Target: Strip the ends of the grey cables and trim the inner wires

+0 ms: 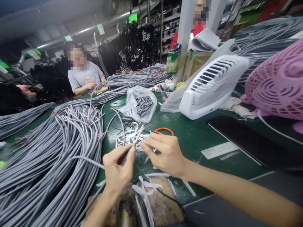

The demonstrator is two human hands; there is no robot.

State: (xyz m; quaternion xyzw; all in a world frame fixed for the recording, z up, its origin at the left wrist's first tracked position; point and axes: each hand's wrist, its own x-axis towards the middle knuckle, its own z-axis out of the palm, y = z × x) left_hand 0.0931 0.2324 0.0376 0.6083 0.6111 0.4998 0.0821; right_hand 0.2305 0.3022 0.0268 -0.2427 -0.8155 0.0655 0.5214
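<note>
pinching between thumb and forefinger, the left hand (119,167) holds a pale cable end (138,135) pointing up and away, over white scraps (127,138) on a green table (190,143). the right hand's (167,153) bent fingertips are just beside it; whether they grip it, i cannot tell. a snag in the grey bundle (78,138) at left could tug the end loose; scraps might cling to it.

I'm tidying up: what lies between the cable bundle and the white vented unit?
In the head view, a clear bag of grey pieces lies between the cable bundle and white vented unit, with dark scraps near it.
</note>
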